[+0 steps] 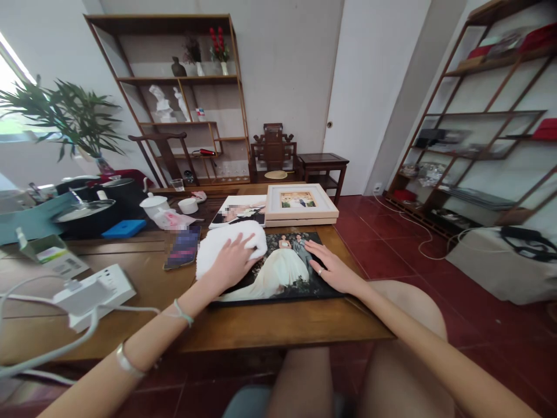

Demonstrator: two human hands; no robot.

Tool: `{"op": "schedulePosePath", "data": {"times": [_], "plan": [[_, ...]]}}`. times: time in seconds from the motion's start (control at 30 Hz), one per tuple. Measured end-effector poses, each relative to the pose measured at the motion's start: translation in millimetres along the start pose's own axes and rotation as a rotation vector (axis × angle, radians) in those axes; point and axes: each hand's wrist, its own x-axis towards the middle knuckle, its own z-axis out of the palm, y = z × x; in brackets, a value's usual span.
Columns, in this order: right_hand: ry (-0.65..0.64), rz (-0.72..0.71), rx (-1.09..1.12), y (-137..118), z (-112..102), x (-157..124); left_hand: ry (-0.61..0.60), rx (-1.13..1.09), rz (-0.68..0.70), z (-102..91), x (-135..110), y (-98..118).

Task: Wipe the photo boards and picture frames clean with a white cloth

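A large wedding photo panel [285, 270] lies face up on the wooden table, near its front edge. It shows a bride in a wide white dress beside a groom against dark foliage. My left hand [230, 258] rests on a fluffy white cloth [217, 241], its fingers spread over the top. The cloth covers the photo's left side. Bare against the photo's right side lies my right hand [333, 270], open, with fingers stretched toward the pictured groom and a ring on one finger.
Behind the photo are a pale framed picture [300, 203] and another print [239, 210]. A phone [183, 247] lies left of the cloth. Further left are a white power strip [102, 293] with cables, a small box [54, 258], a blue case [124, 228], pots [87, 215] and a white teapot [154, 203].
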Motion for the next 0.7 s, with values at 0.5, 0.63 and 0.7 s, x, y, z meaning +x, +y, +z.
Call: {"op": "schedulePosePath", "data": {"times": [0.5, 0.63, 0.7], "plan": [[-0.001, -0.005, 0.012, 1.6, -0.1, 0.2, 0.008, -0.148, 0.349, -14.5, -59.5, 79.6], [-0.007, -0.006, 0.005, 1.3, -0.7, -0.1, -0.067, -0.121, 0.206, -9.8, -25.7, 42.8], [-0.008, -0.011, 0.011, 1.6, -0.8, -0.3, -0.067, -0.097, 0.153, -6.4, -6.7, 23.8]]}}
